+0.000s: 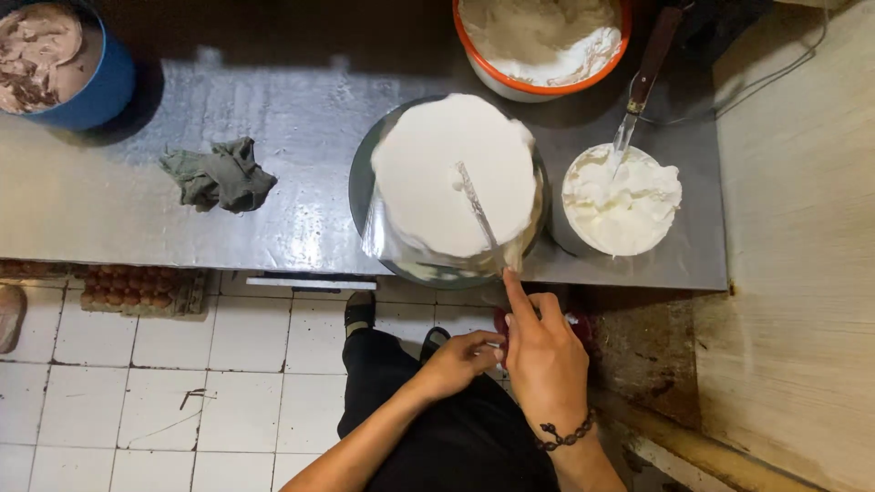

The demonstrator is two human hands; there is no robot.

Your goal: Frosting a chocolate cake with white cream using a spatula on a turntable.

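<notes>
Holding one spatula [478,208] on one white cake [453,173], right hand [544,351] clamped; left hand [462,359] loosely curled, beside three bowls.

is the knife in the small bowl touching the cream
Touching. The head view shows the knife blade tip sunk into the cream in the small bowl.

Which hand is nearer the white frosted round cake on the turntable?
Right. The right hand holds the long metal spatula laid across the white frosted round cake, just below its edge; the left hand sits lower, beside it.
</notes>
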